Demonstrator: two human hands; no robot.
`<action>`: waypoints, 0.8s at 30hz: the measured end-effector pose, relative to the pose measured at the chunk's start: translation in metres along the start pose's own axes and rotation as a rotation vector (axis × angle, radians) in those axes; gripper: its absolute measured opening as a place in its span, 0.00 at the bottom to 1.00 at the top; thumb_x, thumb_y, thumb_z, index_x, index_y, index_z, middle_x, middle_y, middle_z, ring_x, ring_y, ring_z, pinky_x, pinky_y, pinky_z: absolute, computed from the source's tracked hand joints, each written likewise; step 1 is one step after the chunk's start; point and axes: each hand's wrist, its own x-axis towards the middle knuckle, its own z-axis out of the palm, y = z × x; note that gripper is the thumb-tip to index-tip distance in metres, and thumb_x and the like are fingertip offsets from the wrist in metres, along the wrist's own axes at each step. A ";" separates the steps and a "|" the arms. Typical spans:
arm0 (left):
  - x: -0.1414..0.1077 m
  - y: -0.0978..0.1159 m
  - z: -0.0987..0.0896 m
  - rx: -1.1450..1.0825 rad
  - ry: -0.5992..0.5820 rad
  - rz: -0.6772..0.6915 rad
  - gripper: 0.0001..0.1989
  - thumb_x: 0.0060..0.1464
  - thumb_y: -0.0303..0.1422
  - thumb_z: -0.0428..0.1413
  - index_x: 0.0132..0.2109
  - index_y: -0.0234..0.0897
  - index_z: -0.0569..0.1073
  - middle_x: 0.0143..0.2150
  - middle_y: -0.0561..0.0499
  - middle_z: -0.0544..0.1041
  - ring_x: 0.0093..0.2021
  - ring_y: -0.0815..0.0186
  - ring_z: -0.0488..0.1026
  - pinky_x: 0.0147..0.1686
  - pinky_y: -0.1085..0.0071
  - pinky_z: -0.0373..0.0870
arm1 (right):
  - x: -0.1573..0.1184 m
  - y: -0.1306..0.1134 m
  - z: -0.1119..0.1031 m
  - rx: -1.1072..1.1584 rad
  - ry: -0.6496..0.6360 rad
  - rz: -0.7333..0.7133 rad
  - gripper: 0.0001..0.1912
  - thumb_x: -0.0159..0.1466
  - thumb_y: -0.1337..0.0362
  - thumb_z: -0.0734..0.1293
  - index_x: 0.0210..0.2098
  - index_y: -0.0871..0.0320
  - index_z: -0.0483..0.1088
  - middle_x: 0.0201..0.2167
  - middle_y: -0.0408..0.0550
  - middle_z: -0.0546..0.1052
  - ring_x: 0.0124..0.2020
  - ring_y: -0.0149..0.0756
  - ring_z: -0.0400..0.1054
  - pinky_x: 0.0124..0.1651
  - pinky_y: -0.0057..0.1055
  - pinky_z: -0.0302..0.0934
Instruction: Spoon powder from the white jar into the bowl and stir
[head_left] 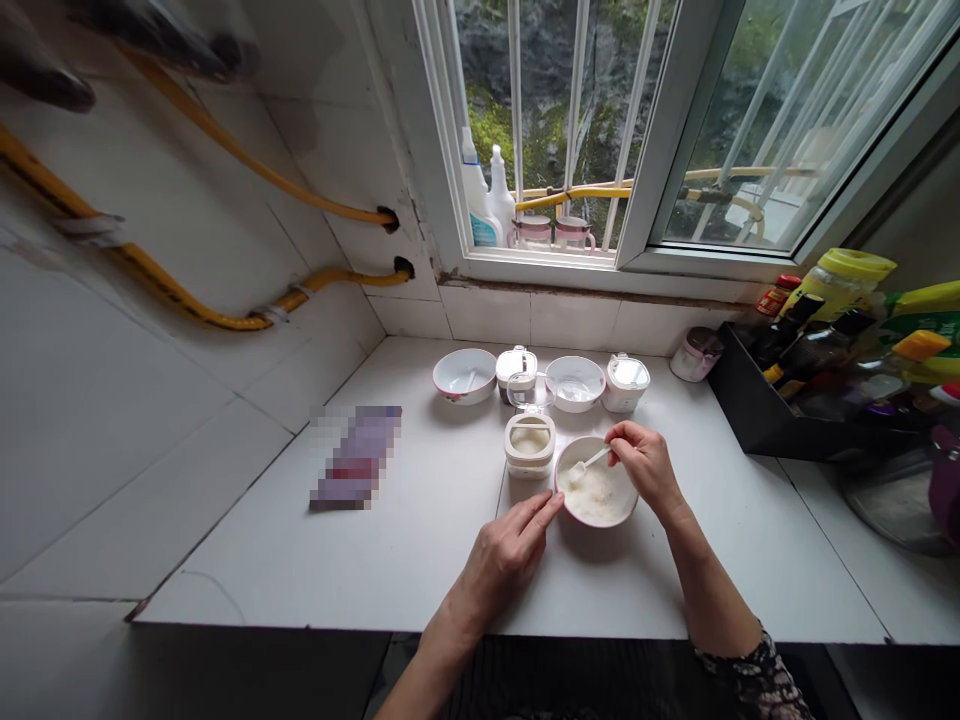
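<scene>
A small white spoon (589, 463) is pinched in my right hand (646, 465), its bowl end resting in white granules. Those granules lie in a white bowl with a reddish rim (600, 522). Against the left side of that bowl, my left hand (511, 545) has its fingers stretched out, the fingertips touching the rim; its thumb is mostly hidden. Just left of the bowl stands a small cream-coloured container (529, 462), its clear lid (531, 392) tipped up and white contents inside.
Behind stand a white bowl (465, 390) at left, a lidded white container (516, 366), another bowl (575, 392) and a second lidded container (627, 385). A jar (696, 355) and a black box (780, 430) of bottles are at right. A blurred purple item (358, 460) lies left.
</scene>
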 end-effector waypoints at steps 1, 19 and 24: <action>0.000 0.000 0.000 0.000 0.000 0.000 0.27 0.60 0.17 0.45 0.65 0.33 0.63 0.52 0.41 0.76 0.51 0.62 0.77 0.46 0.69 0.79 | 0.001 0.001 -0.001 0.017 0.005 0.010 0.08 0.52 0.63 0.60 0.23 0.55 0.70 0.15 0.41 0.71 0.22 0.35 0.66 0.32 0.30 0.59; -0.001 0.001 0.000 0.002 -0.007 -0.009 0.29 0.61 0.17 0.45 0.67 0.35 0.60 0.52 0.41 0.77 0.51 0.62 0.77 0.46 0.68 0.80 | 0.008 0.000 -0.007 0.355 0.003 0.171 0.06 0.47 0.63 0.64 0.20 0.57 0.71 0.12 0.42 0.71 0.20 0.32 0.63 0.30 0.31 0.61; -0.001 0.001 0.000 -0.004 -0.009 -0.011 0.29 0.62 0.18 0.44 0.69 0.36 0.58 0.53 0.41 0.77 0.51 0.62 0.77 0.46 0.68 0.80 | 0.010 -0.003 -0.002 0.479 0.032 0.171 0.07 0.49 0.61 0.67 0.24 0.58 0.71 0.15 0.43 0.73 0.20 0.33 0.65 0.25 0.30 0.58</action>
